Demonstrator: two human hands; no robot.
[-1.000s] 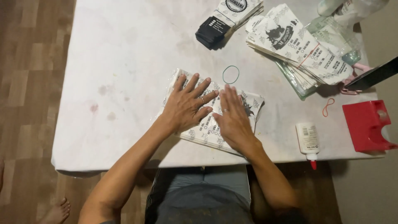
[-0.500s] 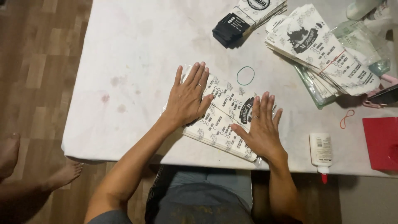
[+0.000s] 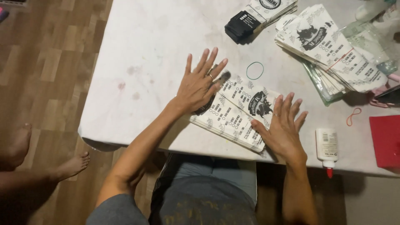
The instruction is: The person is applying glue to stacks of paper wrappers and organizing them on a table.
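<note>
Printed bag (image 3: 237, 114) flat on table (image 3: 158, 54); rubber band (image 3: 254, 70) behind it; glue bottle (image 3: 327, 146) right.

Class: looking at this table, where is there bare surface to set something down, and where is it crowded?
Bare: the table's left half, left of the left hand and black packet. A small gap lies between the rubber band and the printed-bag stack. Crowded: the right side, around the glue bottle and red box.

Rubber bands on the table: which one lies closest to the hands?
The green rubber band, lying just beyond the left hand fingertips. The red rubber band sits farther off, right of the right hand.
</note>
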